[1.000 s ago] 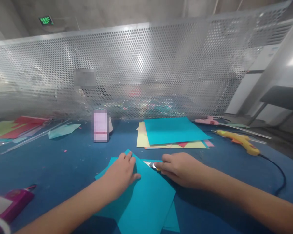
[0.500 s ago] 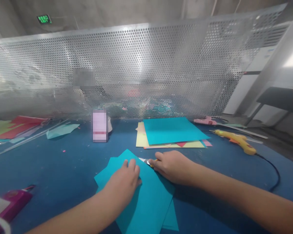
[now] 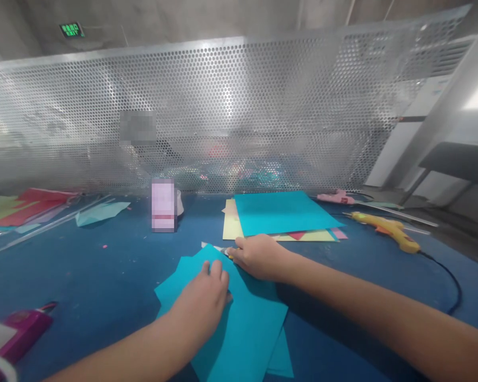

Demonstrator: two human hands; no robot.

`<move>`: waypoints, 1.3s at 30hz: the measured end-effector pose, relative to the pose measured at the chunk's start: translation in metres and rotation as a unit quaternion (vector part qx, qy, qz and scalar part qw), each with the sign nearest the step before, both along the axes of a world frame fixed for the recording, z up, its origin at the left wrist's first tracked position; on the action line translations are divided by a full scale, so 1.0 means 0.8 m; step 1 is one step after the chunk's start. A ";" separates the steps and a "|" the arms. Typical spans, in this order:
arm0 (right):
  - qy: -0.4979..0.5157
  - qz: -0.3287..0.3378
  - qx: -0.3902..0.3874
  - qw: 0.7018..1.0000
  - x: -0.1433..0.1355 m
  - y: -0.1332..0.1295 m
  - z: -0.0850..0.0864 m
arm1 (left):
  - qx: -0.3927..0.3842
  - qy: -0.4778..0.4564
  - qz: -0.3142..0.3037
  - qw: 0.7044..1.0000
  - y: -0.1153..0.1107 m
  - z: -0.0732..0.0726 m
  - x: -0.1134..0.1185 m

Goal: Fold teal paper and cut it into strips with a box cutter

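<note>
Turquoise paper (image 3: 247,323) lies before me in overlapping, angled layers, one corner pointing away from me. My left hand (image 3: 207,292) presses on it from the left with bent fingers, holding it down. At the far right edge, my right hand (image 3: 258,257) is closed around the yellow handle of a utility knife (image 3: 224,251), most of which the fingers hide. Its pale blade points left and passes behind the paper's far corner, the tip showing on the other side.
Behind my hands a turquoise sheet (image 3: 282,212) tops a stack of coloured papers. A yellow hot glue gun (image 3: 386,228) rests at right, a pink one (image 3: 336,197) farther back. A magenta tool (image 3: 27,329) lies at near left. A perforated metal screen (image 3: 223,106) bounds the blue table (image 3: 115,281).
My right hand has moved left and away from me with the utility knife, so the blade tip now shows beyond the paper's far corner. My left hand stays almost in place.
</note>
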State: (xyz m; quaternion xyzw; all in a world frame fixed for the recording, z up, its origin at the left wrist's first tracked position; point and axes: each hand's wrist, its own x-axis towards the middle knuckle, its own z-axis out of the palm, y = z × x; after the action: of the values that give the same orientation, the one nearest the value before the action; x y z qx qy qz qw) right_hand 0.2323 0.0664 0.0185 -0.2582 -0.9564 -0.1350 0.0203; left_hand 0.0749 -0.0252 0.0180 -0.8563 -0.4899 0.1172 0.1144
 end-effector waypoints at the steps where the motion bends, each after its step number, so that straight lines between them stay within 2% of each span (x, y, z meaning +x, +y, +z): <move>1: 0.000 -0.003 -0.001 1.000 -0.001 0.000 0.001 | 0.001 -0.002 0.000 1.000 0.000 0.000 0.000; 6: -0.001 -0.012 -0.003 1.000 -0.003 0.000 0.000 | 0.006 -0.033 -0.007 0.999 0.000 -0.002 -0.002; 10: 0.000 -0.008 -0.001 1.000 0.008 -0.002 0.004 | -0.009 -0.036 -0.041 0.998 0.004 -0.007 -0.005; 14: 0.006 -0.013 0.001 1.000 0.042 -0.011 0.010 | -0.043 -0.001 -0.019 0.999 0.006 -0.006 -0.004; 16: 0.014 -0.032 0.003 0.999 0.068 -0.014 0.011 | -0.031 -0.029 -0.005 0.999 0.005 0.000 -0.002; 18: 0.033 -0.057 -0.005 0.998 0.099 -0.015 0.009 | -0.028 -0.097 -0.020 0.995 0.002 0.009 0.000; 20: 0.042 -0.058 -0.020 0.997 0.131 -0.014 0.008 | -0.074 -0.183 -0.071 0.978 -0.004 0.020 0.000; 21: 0.036 -0.067 -0.031 0.997 0.146 -0.013 0.009 | -0.126 -0.227 -0.119 0.958 -0.007 0.025 0.000; 23: 0.025 -0.116 -0.035 0.992 0.172 -0.012 0.015 | -0.259 -0.256 -0.201 0.909 -0.013 0.036 -0.003; 26: 0.021 -0.151 -0.047 0.987 0.197 -0.009 0.031 | -0.333 -0.259 -0.218 0.880 -0.017 0.042 -0.008; 28: 0.045 -0.162 -0.063 0.984 0.204 0.000 0.039 | -0.325 -0.258 -0.208 0.886 -0.016 0.040 -0.010; 30: 0.083 -0.186 -0.031 0.979 0.206 0.018 0.040 | -0.307 -0.249 -0.199 0.897 -0.013 0.036 -0.011; 32: 0.092 -0.186 -0.013 0.978 0.205 0.042 0.032 | -0.290 -0.237 -0.186 0.908 -0.009 0.032 -0.010; 35: 0.081 -0.171 -0.028 0.981 0.199 0.073 0.018 | -0.254 -0.232 -0.145 0.928 -0.005 0.025 -0.006; 39: 0.076 -0.149 -0.059 0.984 0.190 0.083 0.011 | -0.198 -0.244 -0.110 0.943 -0.004 0.010 0.001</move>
State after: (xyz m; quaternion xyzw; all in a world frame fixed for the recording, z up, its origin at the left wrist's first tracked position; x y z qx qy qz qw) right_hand 0.3843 0.1327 0.0274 -0.4079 -0.9092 -0.0600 0.0573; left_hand 0.0760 -0.0284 0.0258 -0.9125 -0.3723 -0.0142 -0.1689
